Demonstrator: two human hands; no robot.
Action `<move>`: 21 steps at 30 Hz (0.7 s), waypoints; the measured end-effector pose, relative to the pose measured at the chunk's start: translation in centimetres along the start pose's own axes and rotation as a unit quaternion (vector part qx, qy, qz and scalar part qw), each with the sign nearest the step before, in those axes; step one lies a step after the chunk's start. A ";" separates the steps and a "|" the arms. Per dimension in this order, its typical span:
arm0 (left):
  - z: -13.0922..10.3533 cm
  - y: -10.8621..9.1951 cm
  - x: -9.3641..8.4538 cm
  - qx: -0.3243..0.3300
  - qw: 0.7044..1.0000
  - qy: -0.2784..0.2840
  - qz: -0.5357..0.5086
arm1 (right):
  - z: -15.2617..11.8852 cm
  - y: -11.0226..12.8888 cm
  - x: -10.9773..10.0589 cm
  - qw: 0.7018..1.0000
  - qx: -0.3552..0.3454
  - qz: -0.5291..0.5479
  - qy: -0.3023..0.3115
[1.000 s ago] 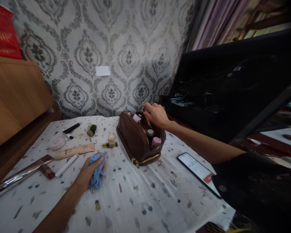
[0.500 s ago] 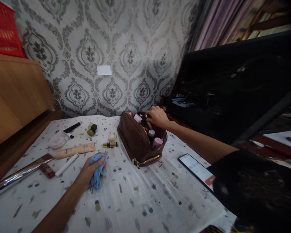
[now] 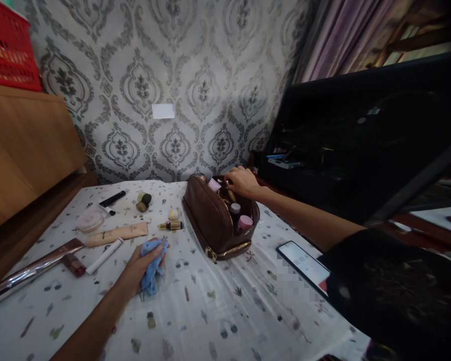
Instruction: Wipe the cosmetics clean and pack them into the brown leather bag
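Bunched blue cloth (image 3: 152,268) is gripped in my left hand (image 3: 137,265), over the printed white sheet (image 3: 188,321). My right hand (image 3: 242,181) reaches into the far end of an open brown bag (image 3: 206,215), fingers bent down; the fingertips and whatever they touch are hidden. Inside the bag stand a pink-capped container (image 3: 244,222) and a grey-capped one (image 3: 235,208), with a light pink item (image 3: 214,185) near the back. Left of the bag lie a gold and black tube (image 3: 171,226) and a small cream-coloured jar (image 3: 174,214).
Cosmetics lie at the left: a beige tube (image 3: 116,234), a white stick (image 3: 104,255), a round compact (image 3: 90,220) and a black brush (image 3: 113,198). A phone (image 3: 303,265) lies right of the bag. A wooden cabinet (image 3: 26,150) borders the left side.
The view has shifted slightly. Both hands stay nearly where they were, the left on the cloth and the right at the bag's far end.
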State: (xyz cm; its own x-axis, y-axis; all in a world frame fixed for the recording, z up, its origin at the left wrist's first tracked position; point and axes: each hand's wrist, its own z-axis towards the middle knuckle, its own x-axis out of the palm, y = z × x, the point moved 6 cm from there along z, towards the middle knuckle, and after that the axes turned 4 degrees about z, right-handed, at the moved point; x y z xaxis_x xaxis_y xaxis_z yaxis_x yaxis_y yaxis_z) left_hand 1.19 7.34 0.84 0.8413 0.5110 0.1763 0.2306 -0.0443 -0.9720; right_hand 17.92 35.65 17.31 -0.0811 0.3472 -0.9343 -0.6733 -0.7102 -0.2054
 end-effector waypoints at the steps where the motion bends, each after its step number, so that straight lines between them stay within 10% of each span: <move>1: 0.0 0.0 0.1 0.001 1.000 0.004 0.002 | 0.0 0.1 0.0 1.000 0.000 0.001 0.000; 8: 0.0 -0.3 0.2 0.002 1.000 0.005 0.019 | -0.7 0.0 -0.6 0.999 0.018 0.025 -0.022; 12: 0.2 -0.4 0.1 0.015 0.999 0.000 0.038 | -2.4 1.5 -2.1 0.986 -0.012 0.097 -0.132; 17: 0.5 -0.9 -1.0 0.046 0.996 -0.044 0.062 | -8.0 8.6 -3.4 0.906 -0.181 0.288 -0.252; 21: 1.1 -2.1 -2.2 0.102 0.981 -0.083 0.140 | -13.0 16.3 -1.7 0.848 -0.333 0.373 -0.177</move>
State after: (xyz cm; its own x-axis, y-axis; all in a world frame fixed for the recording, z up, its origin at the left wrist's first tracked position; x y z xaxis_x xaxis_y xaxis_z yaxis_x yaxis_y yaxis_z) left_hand -1.65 7.28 2.34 0.7621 0.6374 -0.1138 -0.1158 -0.0388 -0.9925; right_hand 16.59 15.52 11.74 -0.5975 -0.2722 -0.7543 0.2165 -0.9604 0.1751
